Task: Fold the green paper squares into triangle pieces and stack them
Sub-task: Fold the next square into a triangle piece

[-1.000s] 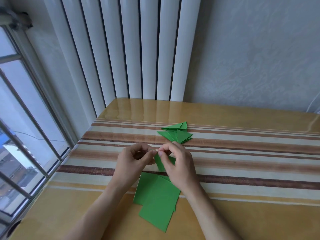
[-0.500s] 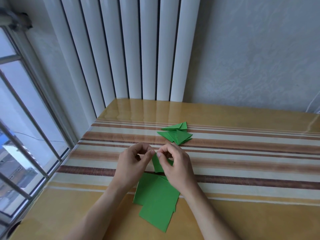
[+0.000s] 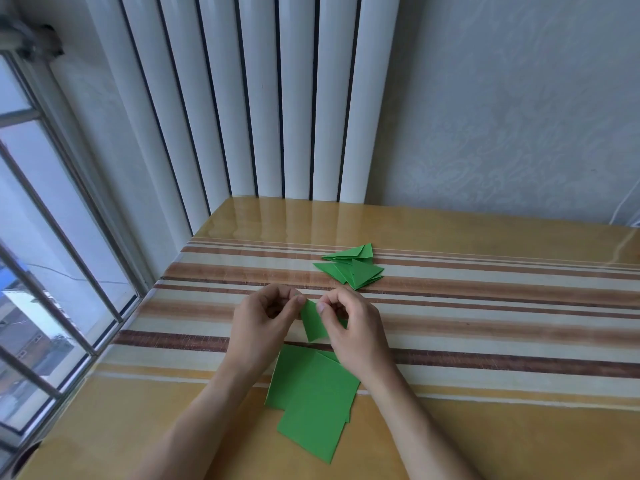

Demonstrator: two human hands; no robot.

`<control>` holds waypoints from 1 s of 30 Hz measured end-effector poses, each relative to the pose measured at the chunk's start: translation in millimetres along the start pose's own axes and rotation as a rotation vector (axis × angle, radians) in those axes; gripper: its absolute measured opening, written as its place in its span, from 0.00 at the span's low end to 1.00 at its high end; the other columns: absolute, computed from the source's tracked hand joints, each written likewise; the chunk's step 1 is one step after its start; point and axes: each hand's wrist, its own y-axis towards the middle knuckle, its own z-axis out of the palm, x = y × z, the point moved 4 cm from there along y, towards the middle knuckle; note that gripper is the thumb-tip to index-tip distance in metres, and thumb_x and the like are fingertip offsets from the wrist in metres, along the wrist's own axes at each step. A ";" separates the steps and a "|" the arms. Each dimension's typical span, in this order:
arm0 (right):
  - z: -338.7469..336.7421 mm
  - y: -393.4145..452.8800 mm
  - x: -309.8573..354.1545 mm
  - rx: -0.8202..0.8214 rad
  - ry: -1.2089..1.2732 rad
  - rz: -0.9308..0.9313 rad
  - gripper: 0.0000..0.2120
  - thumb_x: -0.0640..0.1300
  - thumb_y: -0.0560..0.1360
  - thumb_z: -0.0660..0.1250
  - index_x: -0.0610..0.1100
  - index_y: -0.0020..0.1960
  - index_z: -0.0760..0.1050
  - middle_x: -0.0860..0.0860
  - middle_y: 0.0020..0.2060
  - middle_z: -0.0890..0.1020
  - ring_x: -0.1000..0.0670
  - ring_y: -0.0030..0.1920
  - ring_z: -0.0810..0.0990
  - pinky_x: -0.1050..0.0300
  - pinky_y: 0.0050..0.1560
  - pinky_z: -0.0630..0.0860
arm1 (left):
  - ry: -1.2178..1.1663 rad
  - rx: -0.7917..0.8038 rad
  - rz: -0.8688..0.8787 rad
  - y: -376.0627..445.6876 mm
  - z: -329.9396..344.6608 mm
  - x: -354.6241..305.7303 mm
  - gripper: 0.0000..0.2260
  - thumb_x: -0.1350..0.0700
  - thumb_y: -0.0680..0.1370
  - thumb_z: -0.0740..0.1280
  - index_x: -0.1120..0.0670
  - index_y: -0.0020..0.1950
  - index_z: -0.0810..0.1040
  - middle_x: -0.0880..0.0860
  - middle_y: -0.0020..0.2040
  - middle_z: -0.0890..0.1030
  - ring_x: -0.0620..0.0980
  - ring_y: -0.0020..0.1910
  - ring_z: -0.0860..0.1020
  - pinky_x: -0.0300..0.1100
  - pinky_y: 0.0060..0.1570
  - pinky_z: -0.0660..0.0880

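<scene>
My left hand (image 3: 265,322) and my right hand (image 3: 351,329) hold one green paper piece (image 3: 313,322) between them just above the table, each pinching its upper edge with thumb and fingertip. The piece hangs down as a narrow folded shape, partly hidden behind my right hand. Several flat green paper squares (image 3: 313,400) lie overlapped on the table just below my hands. Farther back sits a loose pile of folded green triangles (image 3: 351,268).
The glossy table (image 3: 485,306) has brown and cream stripes across its middle. A white radiator (image 3: 263,98) stands against the wall behind it. A barred window (image 3: 52,254) runs along the left edge. A white cable (image 3: 627,206) hangs at the far right.
My hands have drawn slightly apart along the top edge of the held piece, and more of its green face now shows between them. The squares and the triangle pile have not moved.
</scene>
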 end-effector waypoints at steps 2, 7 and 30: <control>-1.4 0.3 -1.5 0.004 0.002 0.017 0.05 0.42 0.82 0.68 0.47 0.47 0.78 0.55 0.44 0.81 0.59 0.47 0.78 0.68 0.47 0.73 | -0.002 -0.010 -0.001 0.5 -2.2 -0.2 0.06 0.57 0.80 0.72 0.54 0.44 0.84 0.51 0.40 0.87 0.49 0.41 0.85 0.46 0.43 0.82; -3.8 0.6 -0.9 0.002 -0.002 0.015 0.05 0.41 0.82 0.69 0.46 0.47 0.79 0.56 0.44 0.81 0.60 0.47 0.78 0.70 0.47 0.72 | -0.006 -0.009 -0.012 1.0 -3.0 0.3 0.06 0.57 0.81 0.72 0.55 0.44 0.85 0.51 0.40 0.87 0.50 0.41 0.86 0.46 0.45 0.82; -11.7 1.9 -4.7 -0.026 0.047 0.044 0.04 0.42 0.81 0.70 0.48 0.47 0.80 0.57 0.40 0.82 0.57 0.43 0.79 0.67 0.40 0.73 | -0.152 0.057 -0.150 1.8 -4.7 9.0 0.12 0.56 0.77 0.75 0.65 0.45 0.79 0.62 0.38 0.85 0.54 0.37 0.84 0.61 0.44 0.83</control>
